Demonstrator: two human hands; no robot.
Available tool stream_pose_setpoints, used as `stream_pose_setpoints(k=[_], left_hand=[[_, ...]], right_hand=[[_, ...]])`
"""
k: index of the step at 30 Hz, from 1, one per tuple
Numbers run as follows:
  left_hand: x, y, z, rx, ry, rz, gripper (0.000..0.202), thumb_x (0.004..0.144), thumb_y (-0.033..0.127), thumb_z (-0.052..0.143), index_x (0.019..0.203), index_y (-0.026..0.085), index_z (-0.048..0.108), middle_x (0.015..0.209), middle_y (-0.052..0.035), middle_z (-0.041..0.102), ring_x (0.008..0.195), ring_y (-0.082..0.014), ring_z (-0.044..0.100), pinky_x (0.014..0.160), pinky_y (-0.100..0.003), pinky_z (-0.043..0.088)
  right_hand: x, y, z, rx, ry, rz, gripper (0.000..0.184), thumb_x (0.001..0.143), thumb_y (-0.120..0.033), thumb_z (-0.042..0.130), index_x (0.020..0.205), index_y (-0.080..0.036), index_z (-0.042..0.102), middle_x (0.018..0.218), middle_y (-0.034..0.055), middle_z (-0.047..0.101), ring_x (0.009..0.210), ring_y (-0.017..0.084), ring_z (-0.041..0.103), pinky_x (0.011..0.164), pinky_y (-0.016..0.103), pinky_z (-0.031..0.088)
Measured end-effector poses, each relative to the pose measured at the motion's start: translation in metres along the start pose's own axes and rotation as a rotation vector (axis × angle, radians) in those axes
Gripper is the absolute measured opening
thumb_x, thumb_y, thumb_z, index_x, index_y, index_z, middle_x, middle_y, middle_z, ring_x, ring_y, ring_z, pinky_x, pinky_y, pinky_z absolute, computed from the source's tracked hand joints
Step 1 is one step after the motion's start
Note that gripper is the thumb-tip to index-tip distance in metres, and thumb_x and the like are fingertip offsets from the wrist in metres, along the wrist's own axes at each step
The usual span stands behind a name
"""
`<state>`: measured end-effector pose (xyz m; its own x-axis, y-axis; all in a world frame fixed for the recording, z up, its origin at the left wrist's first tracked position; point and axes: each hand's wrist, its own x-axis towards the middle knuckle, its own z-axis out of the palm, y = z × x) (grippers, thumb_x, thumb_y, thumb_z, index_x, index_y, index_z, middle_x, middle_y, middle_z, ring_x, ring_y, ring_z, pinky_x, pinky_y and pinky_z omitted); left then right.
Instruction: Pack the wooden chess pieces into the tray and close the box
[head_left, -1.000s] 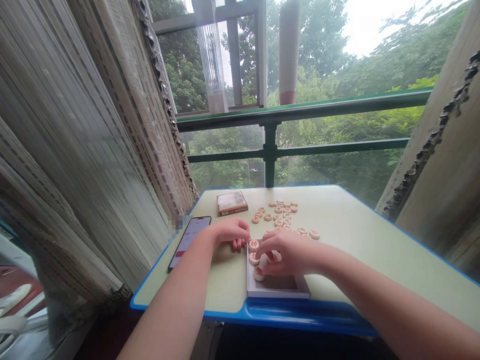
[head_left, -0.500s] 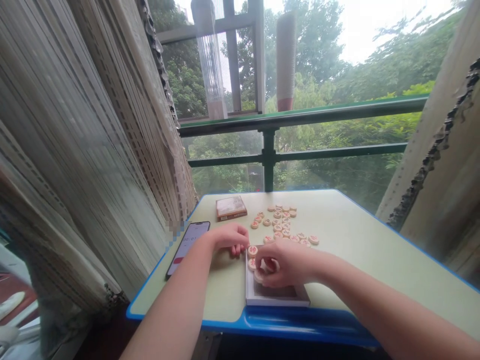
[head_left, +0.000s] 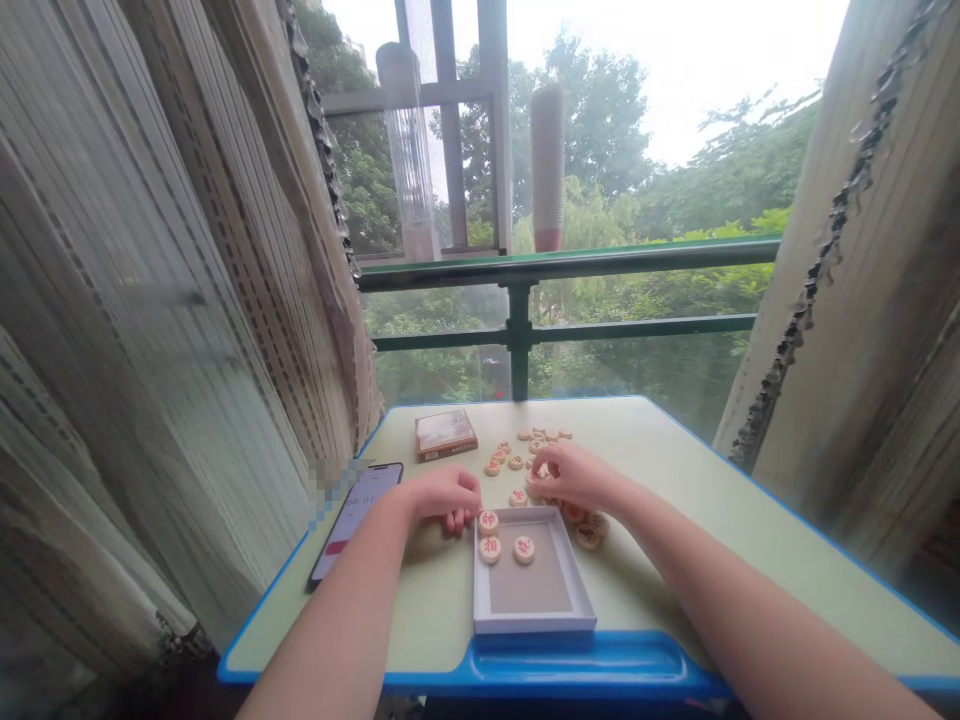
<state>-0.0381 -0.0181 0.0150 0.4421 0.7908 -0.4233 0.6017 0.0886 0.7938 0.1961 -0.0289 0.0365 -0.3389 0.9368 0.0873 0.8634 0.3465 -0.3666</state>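
A shallow white box tray lies near the table's front edge with three round wooden chess pieces in its far left corner. My left hand rests curled on the table at the tray's far left corner, fingers folded under, nothing visible in it. My right hand is beyond the tray over a scatter of loose chess pieces, fingertips pinched on one of them. More pieces lie under my right wrist beside the tray.
A phone with a lit screen lies at the table's left edge. A small brown box sits at the back left. The green table has a blue rim and stands against a railed window between curtains.
My right hand has lifted out of the tray and moved away to the loose pieces, leaving three pieces uncovered in the tray. The left hand stays put. The camera has tilted up.
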Motion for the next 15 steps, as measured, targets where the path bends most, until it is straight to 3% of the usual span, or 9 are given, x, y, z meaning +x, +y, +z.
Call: stream_pose_setpoints(k=[6,10,12,15], left_hand=[[0.004,-0.005,-0.002,-0.004,-0.006,0.01,0.009,0.058,0.016,0.055,0.067,0.015,0.055,0.056,0.0007,0.059,0.045,-0.0101,0.056,0.043,-0.019,0.043],[0.004,-0.005,-0.002,0.003,-0.008,0.015,0.01,0.058,0.016,0.054,0.067,0.015,0.055,0.056,0.001,0.059,0.046,-0.0098,0.056,0.043,-0.018,0.043],[0.004,-0.004,-0.002,0.01,-0.003,0.019,0.011,0.058,0.016,0.054,0.068,0.015,0.056,0.056,0.001,0.059,0.046,-0.0099,0.056,0.043,-0.018,0.042],[0.003,-0.003,-0.001,0.012,-0.002,0.02,0.01,0.058,0.016,0.054,0.067,0.015,0.056,0.053,0.0013,0.058,0.045,-0.0102,0.056,0.042,-0.018,0.042]], right_hand=[[-0.003,0.0,-0.007,0.035,-0.065,-0.017,0.022,0.068,-0.033,0.06,0.085,-0.02,0.064,0.074,0.0013,0.059,0.065,0.014,0.052,0.054,0.022,0.033],[-0.006,-0.001,-0.015,0.059,-0.042,0.001,0.027,0.068,-0.032,0.06,0.092,-0.02,0.064,0.078,0.0014,0.059,0.067,0.014,0.052,0.057,0.022,0.036],[-0.011,-0.005,-0.021,0.077,-0.053,-0.076,0.026,0.067,-0.028,0.06,0.091,-0.02,0.065,0.079,0.0008,0.058,0.069,0.013,0.052,0.059,0.021,0.036],[-0.023,-0.018,-0.028,0.082,-0.199,-0.213,0.018,0.068,-0.027,0.06,0.082,-0.02,0.068,0.067,-0.0019,0.054,0.061,0.01,0.048,0.054,0.02,0.034]])
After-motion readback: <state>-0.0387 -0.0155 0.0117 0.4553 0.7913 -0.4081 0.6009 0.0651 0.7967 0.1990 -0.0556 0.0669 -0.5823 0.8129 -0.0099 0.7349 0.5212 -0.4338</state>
